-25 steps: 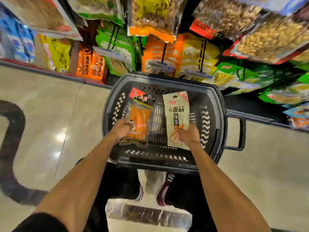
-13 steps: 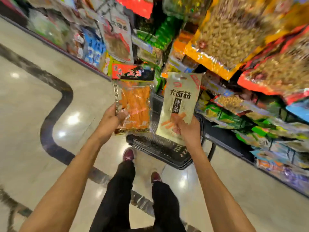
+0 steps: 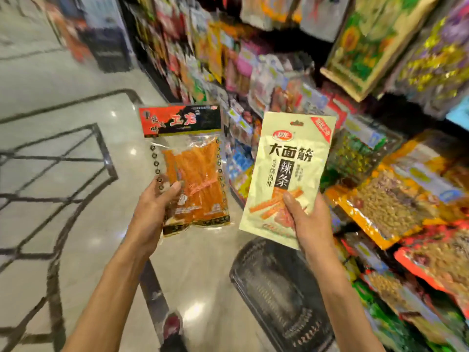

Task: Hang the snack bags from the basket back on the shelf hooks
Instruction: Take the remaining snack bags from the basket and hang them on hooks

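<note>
1. Our view has swung up from the basket and along the aisle. The stocked packs (image 3: 390, 207) now fill our right side. They are blurred, and we cannot make out a free hook among them.
2. The basket (image 3: 279, 295) sits on the floor (image 3: 63, 102), low on our right under the right forearm. A second ago both bags lay inside it. Now the part we can see holds none, though blur and the arm hide some of it.
3. The pale bag (image 3: 286, 171) with dark lettering is lifted upright in front of the stocked packs, apart from them.
4. The clear bag (image 3: 195, 171) of orange strips, with its red-and-black header, is raised to the left of the pale bag. The two bags do not touch.
5. Our right hand (image 3: 312, 224) grips the pale bag's lower end, thumb across the front. Our left hand (image 3: 149, 214) grips the clear bag's lower left corner the same way.
6. We judge the pick-up done and the hanging not yet begun. Because we hold the bags low, both headers are free for a hook. Next we need to find the matching rows.
</note>
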